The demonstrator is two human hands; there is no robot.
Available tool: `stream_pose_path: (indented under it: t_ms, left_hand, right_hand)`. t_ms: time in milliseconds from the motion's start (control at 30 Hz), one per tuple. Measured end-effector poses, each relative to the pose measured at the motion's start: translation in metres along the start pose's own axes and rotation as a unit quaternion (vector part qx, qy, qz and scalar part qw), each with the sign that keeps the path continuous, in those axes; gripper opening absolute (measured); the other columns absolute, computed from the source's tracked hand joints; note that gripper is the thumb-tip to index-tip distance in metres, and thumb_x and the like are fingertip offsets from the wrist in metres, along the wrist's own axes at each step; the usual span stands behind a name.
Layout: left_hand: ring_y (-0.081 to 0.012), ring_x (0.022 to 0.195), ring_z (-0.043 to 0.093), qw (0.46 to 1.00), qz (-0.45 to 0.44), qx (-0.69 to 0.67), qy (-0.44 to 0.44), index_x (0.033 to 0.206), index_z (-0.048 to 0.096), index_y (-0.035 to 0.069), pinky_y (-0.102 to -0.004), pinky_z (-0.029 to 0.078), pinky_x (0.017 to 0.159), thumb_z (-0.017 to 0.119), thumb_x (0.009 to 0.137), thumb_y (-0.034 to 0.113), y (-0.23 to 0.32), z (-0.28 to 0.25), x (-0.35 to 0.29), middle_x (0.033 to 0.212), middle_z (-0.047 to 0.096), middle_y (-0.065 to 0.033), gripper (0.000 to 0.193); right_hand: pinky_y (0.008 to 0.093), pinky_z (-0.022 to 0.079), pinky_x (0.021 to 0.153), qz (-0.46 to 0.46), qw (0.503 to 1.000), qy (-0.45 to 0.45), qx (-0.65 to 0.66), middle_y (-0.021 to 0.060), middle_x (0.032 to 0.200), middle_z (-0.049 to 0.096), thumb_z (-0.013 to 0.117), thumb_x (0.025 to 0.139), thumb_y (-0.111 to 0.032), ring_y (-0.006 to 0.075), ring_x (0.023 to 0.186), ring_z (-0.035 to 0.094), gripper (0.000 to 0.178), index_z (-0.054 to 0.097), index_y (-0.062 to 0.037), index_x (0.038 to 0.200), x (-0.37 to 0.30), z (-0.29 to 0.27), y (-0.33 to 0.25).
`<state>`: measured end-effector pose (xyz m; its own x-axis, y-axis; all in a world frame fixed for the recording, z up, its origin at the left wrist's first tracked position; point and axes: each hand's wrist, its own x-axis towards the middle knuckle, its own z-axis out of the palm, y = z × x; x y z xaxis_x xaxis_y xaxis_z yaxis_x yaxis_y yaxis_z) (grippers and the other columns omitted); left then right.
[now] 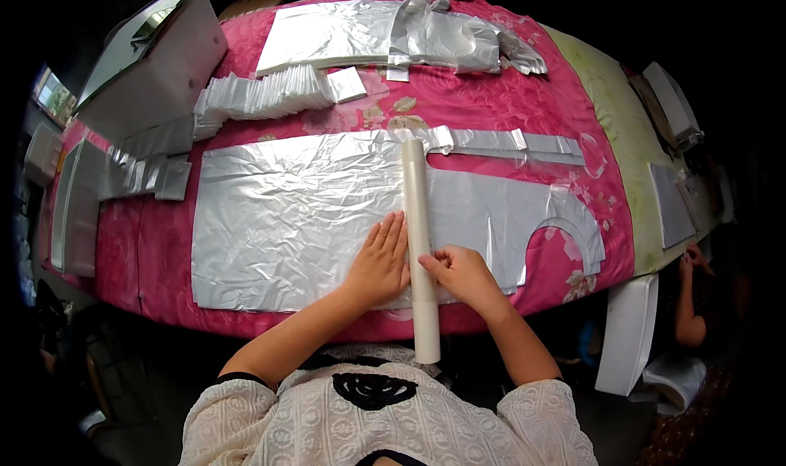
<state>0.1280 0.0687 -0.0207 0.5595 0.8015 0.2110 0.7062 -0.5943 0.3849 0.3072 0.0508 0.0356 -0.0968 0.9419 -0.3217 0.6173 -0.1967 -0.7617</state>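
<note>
A silver plastic apron (pixel 278 220) lies spread across the pink cloth in front of me, part of what looks like a thin stack. Its curved neck loop points right, and a folded strap (pixel 524 143) runs along its far side. Across the apron rests a long pale tube (pixel 420 212), its near end jutting past the table edge. My left hand (pixel 381 261) lies flat on the plastic, fingers stretched together against the tube's left side. With bent fingers, my right hand (pixel 460 274) grips the tube at its right side; some fingertips are hidden.
Farther back lies a stack of folded silver aprons (pixel 336 36). A row of folded pale packets (pixel 266 94) leads to a white box (pixel 168 69) at left; a second white container (pixel 78 208) stands nearer. At far right, another person's arm (pixel 690 302) shows beside a white foam block (pixel 626 335).
</note>
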Motion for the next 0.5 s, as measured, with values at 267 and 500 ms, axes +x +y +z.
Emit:
stream_pose_path:
  t_ms: [267,500]
  left_hand:
    - [-0.0371,0.134,0.023,1.0,0.001,0.016,-0.022,0.133,0.03,-0.012,-0.0444,0.016,0.111,0.041,0.083,0.026,0.002,-0.002,0.001,0.142,0.027,-0.027,0.064]
    - [-0.0365,0.135,0.023,1.0,-0.005,-0.011,-0.016,0.133,0.031,-0.012,-0.0438,0.015,0.111,0.042,0.082,0.026,0.003,-0.003,0.0,0.142,0.027,-0.0271,0.065]
  right_hand:
    - [0.0283,0.048,0.068,0.004,0.951,0.057,0.303,0.0073,0.084,0.064,0.059,0.086,-0.033,0.0184,0.074,0.062,0.037,0.06,0.0028,0.095,0.164,-0.012,0.003]
    - [0.0357,0.046,0.087,-0.157,0.64,0.224,0.718,0.0104,0.111,0.059,0.054,0.088,-0.022,0.0226,0.103,0.056,0.027,0.054,-0.0039,0.109,0.195,-0.092,0.001]
